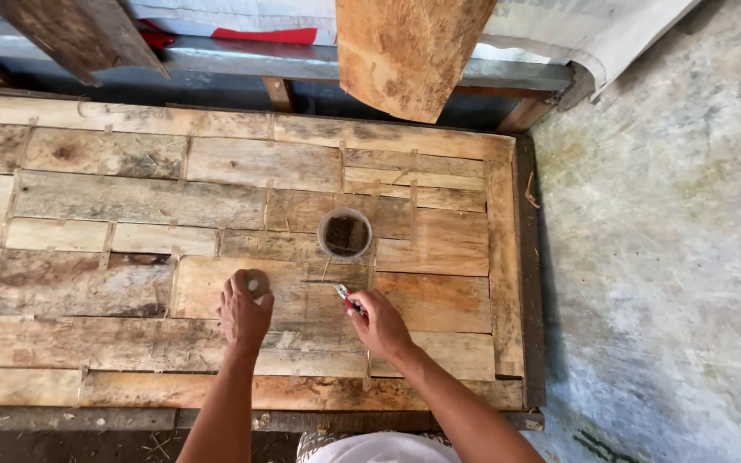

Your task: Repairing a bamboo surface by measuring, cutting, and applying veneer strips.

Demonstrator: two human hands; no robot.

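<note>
Working with both hands over a patchwork panel of weathered wooden planks [130, 201] that lies flat on grey concrete floor [671, 257].

Left hand [243, 313] curls around a small round greyish disc-like piece [256, 282], pressing it to the boards; right hand [379, 324] pinches a small red-handled metal tool [346, 297], tip toward the panel's middle. Just beyond both stands a clear round plastic cup [345, 233] with dark contents. Past the far edge, a red flat strip [265, 36] lies against white sheeting [593, 30], unreadable.
</note>
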